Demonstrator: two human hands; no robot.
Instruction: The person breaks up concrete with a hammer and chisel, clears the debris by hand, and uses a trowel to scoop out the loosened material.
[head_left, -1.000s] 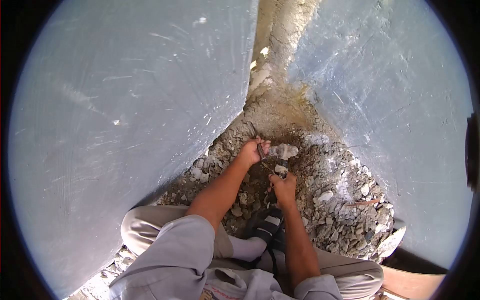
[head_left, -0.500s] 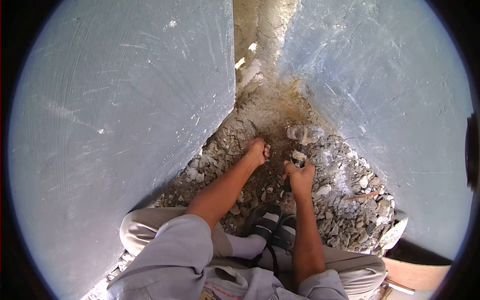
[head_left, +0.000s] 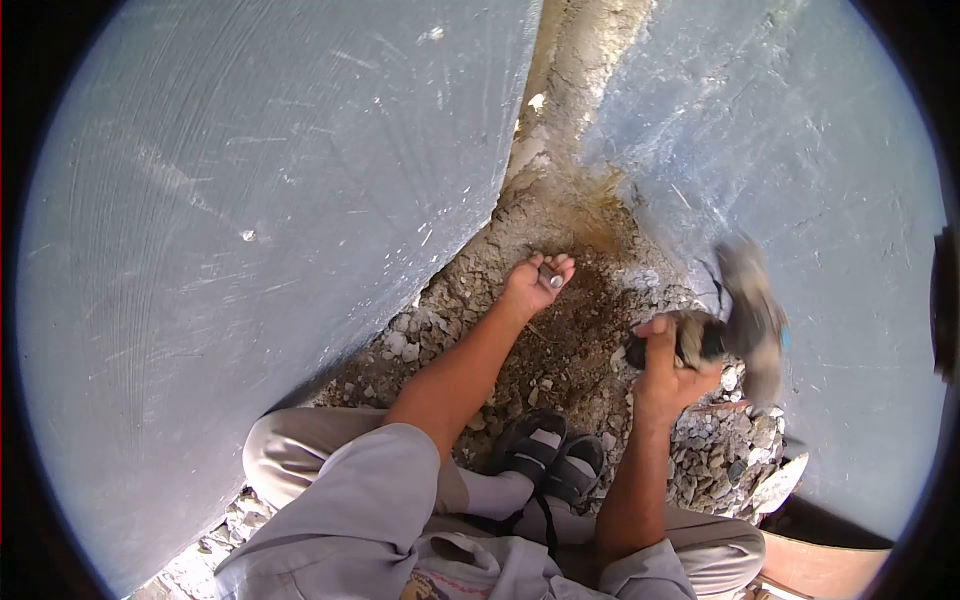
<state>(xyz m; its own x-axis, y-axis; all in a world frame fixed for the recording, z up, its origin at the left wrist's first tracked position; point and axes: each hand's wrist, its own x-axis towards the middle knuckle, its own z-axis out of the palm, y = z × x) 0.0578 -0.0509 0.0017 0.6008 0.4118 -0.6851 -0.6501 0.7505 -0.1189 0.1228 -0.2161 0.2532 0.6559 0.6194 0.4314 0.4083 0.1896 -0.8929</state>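
My right hand (head_left: 675, 375) is closed around the short, thick handle (head_left: 690, 338) of a hammer, black and tan. The hammer's head (head_left: 757, 325) is raised off the ground at the right and blurred by motion. Near the corner of the walls, my left hand (head_left: 537, 282) is turned palm up, its fingers curled round a metal chisel (head_left: 556, 282). Only the chisel's round end shows; the hand hides the rest. The hammer head is well apart from the chisel. Broken rubble and soil (head_left: 560, 350) lie beneath both hands.
Two grey-blue walls, left (head_left: 300, 200) and right (head_left: 850, 250), close in toward a narrow rough gap (head_left: 575, 90). My sandalled feet (head_left: 545, 450) rest on the rubble in front of me. A curved orange-brown piece (head_left: 825, 557) lies at the lower right.
My right hand has swung the hammer up and to the right, away from the left hand. My left hand has shifted slightly right and rolled palm up, showing the chisel's end.
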